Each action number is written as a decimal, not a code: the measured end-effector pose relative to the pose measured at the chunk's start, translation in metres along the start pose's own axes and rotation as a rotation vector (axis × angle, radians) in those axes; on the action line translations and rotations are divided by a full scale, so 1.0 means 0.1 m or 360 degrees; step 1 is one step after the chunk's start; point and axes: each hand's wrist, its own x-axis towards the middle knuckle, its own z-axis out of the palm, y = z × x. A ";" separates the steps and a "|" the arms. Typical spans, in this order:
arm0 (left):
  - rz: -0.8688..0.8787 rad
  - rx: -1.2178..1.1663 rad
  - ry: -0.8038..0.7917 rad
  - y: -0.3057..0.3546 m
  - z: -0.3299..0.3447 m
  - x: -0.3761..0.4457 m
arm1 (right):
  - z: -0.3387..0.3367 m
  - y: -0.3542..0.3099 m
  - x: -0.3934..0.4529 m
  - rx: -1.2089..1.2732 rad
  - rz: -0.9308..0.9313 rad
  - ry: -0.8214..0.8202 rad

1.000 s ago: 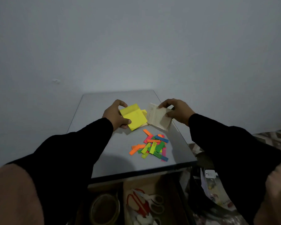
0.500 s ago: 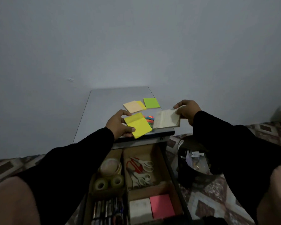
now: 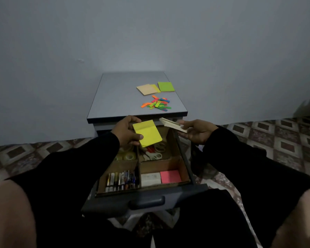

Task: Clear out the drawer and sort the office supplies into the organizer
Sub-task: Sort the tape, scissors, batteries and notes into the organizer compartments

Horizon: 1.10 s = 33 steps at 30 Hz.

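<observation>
Now, looking down from the head camera, I see the table [image 3: 115, 97] against the wall, with the open drawer [image 3: 145, 201] pulled out toward me below it; inside sits the cardboard organizer [image 3: 175, 165], split into four compartments; tape rolls [image 3: 127, 155] far left, scissors [image 3: 153, 153] far right, pens [image 3: 123, 180] near left, and a white pad [image 3: 150, 179] beside a pink pad [image 3: 170, 176] near right. My left hand [image 3: 126, 132] holds the yellow sticky pad [image 3: 148, 134] over the scissors compartment, thumb across its lower edge and fingers curled behind it; my right hand [image 3: 198, 132] grips the cream pad [image 3: 172, 124] edge-on at the drawer's far right corner, fingers under it, thumb on top. On the table there are a tan pad [image 3: 146, 89], a green pad [image 3: 166, 86] and a scatter of coloured page flags [image 3: 157, 104].

I judge the pads belong with the white and pink ones; that compartment looks nearly filled, so I would bring each pad toward me, square it to the divider, and lay it flat on the stack rather than drop it; one hand at a time, so that neither pad fans open or tips onto the pens.
</observation>
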 end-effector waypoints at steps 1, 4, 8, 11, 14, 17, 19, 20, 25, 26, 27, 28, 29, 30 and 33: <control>-0.0020 -0.0008 -0.0003 -0.03 -0.02 -0.03 | 0.00 0.05 -0.01 -0.0020 0.0010 -0.0025; -0.0074 0.0006 -0.0003 -0.11 -0.04 -0.11 | 0.00 0.16 -0.03 -0.0143 -0.0052 -0.0070; -0.0133 -0.0076 -0.0017 -0.26 0.06 -0.16 | -0.09 0.26 -0.05 -0.0312 -0.0153 -0.0037; -0.0170 -0.0069 -0.0036 -0.45 0.20 -0.15 | -0.20 0.36 -0.04 -0.0358 -0.0198 0.0001; -0.0179 -0.0039 -0.0033 -0.68 0.37 -0.10 | -0.32 0.42 -0.04 -0.0390 -0.0202 0.0040; -0.0238 -0.0045 -0.0049 -0.89 0.54 -0.05 | -0.42 0.44 -0.05 -0.0373 -0.0199 0.0070; -0.0294 -0.0077 -0.0077 -1.02 0.65 -0.03 | -0.48 0.46 -0.04 -0.0355 -0.0193 0.0099; -0.0319 -0.0067 -0.0092 -1.08 0.70 -0.03 | -0.52 0.46 -0.04 -0.0365 -0.0190 0.0106; -0.0358 -0.0137 -0.0183 -1.25 0.85 -0.01 | -0.63 0.52 0.00 -0.0398 -0.0191 0.0107; -0.0381 -0.0155 -0.0200 -1.27 0.88 0.01 | -0.64 0.54 0.01 -0.0391 -0.0191 0.0101; -0.0404 -0.0156 -0.0215 -1.28 0.90 0.02 | -0.66 0.56 0.03 -0.0377 -0.0190 0.0101; -0.0423 -0.0147 -0.0226 -1.30 0.92 0.04 | -0.67 0.58 0.06 -0.0362 -0.0191 0.0104; -0.0435 -0.0133 -0.0233 -1.31 0.94 0.05 | -0.68 0.60 0.08 -0.0347 -0.0191 0.0110; -0.0446 -0.0117 -0.0232 -1.32 0.97 0.06 | -0.69 0.62 0.10 -0.0333 -0.0187 0.0114; -0.0488 -0.0085 -0.0196 -1.34 1.05 0.09 | -0.71 0.66 0.15 -0.0310 -0.0174 0.0112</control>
